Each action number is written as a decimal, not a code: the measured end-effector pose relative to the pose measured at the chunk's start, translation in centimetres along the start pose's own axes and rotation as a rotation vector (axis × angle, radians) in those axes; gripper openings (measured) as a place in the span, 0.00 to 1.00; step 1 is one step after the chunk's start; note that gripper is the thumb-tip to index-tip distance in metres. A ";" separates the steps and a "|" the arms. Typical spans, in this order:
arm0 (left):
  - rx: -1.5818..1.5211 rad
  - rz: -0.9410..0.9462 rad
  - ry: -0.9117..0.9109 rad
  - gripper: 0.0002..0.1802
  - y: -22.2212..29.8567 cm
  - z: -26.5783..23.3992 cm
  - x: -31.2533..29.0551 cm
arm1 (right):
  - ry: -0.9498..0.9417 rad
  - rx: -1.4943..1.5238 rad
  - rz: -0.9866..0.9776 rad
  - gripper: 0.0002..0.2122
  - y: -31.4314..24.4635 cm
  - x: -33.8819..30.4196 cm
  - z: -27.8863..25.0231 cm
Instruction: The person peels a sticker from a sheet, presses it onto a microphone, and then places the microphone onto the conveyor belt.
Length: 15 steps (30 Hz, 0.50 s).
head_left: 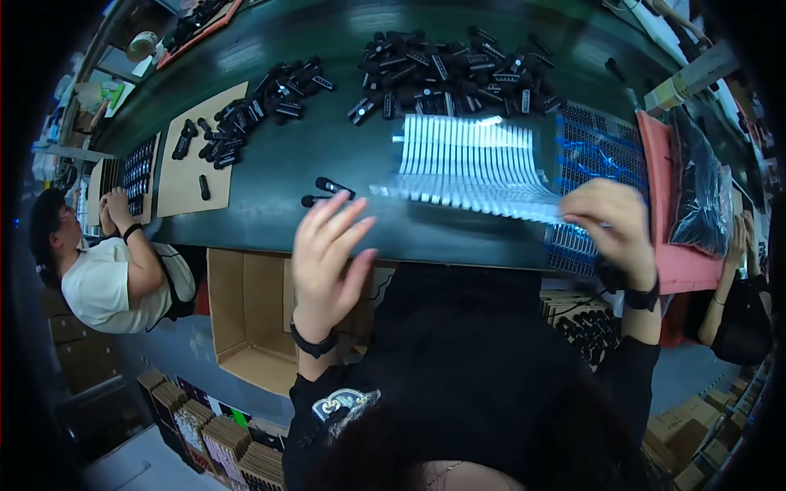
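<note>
My right hand (612, 217) pinches the near right corner of a clear ribbed plastic tray (468, 151). The tray is lifted and bowed over the green table, its near edge raised. To the left, my left hand (323, 258) is open above the table's front edge, fingers spread, touching nothing I can see. Just beyond its fingertips lie two small black microphone-shaped devices (334, 186). Past the tray is a large heap of similar black devices (450, 74). Beside my right hand, a blue-and-dark gridded layer of small parts (602, 139) lies partly under the hand.
Another pile of black devices (254, 110) spreads onto a cardboard sheet (184, 176) at left. An opened cardboard box (246, 303) stands below the front edge. Pink foam (663, 213) and a dark plastic bag (700, 188) lie right. People (119, 278) work at both sides.
</note>
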<state>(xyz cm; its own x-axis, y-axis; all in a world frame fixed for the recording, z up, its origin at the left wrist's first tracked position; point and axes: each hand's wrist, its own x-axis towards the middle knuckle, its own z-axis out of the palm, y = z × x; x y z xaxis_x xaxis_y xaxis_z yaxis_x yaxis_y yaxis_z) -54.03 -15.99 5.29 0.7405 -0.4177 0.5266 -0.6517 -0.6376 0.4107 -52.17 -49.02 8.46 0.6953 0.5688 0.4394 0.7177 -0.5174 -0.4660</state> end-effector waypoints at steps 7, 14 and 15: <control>-0.092 0.198 0.447 0.13 1.4 -4.0 3.5 | 0.496 0.166 0.227 0.04 -1.5 1.0 -8.7; -0.238 0.434 0.897 0.13 2.5 -1.9 8.5 | -0.157 0.642 0.807 0.05 12.2 3.1 -2.8; -0.405 0.615 0.913 0.15 3.2 -1.6 9.6 | -0.191 0.633 0.835 0.05 13.9 2.6 -1.8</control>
<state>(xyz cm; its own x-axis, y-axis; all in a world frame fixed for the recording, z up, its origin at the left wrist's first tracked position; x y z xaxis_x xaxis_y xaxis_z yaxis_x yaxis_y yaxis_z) -49.23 -20.99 12.85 -0.0029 0.1409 0.9900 -0.9854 -0.1691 0.0212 -40.31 -55.92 4.50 0.9010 0.3069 -0.3065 -0.1727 -0.3944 -0.9026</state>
